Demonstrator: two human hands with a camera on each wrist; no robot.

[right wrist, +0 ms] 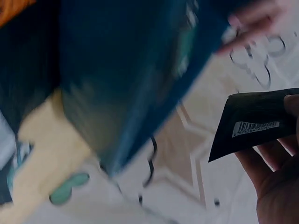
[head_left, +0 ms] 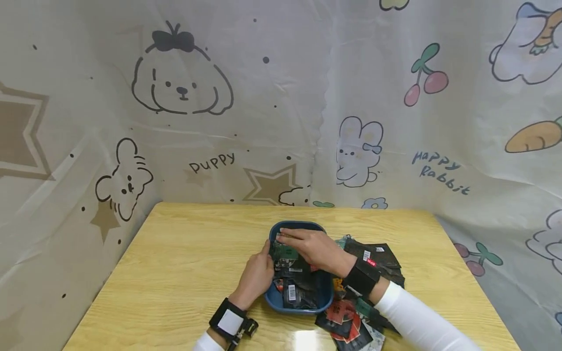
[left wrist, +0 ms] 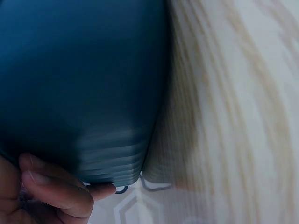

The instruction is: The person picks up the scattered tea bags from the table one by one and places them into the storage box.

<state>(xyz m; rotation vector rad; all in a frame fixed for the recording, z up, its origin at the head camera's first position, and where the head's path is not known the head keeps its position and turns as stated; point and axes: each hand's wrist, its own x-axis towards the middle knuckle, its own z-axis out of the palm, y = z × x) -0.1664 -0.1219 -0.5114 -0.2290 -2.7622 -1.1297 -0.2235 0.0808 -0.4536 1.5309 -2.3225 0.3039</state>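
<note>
A blue plastic basin (head_left: 299, 312) stands on the table, with several black packets (head_left: 303, 295) inside, one bearing a white barcode label and another a green panel. My left hand (head_left: 254, 277) touches the basin's left side, its index finger stretched along the rim; in the left wrist view its fingers (left wrist: 60, 191) lie by the blue wall. Over the basin's far part reaches my right hand (head_left: 317, 248). The right wrist view shows that hand (right wrist: 278, 186) pinching a flat black packet (right wrist: 254, 123) with a barcode, thumb on top and fingers beneath.
To the basin's right lies a pile of black packets (head_left: 382, 258). Closer to me, more packets with red panels (head_left: 340, 311) overlap beside the basin's near right corner. The wooden table (head_left: 189, 253) backs onto a cartoon-printed cloth (head_left: 272, 122).
</note>
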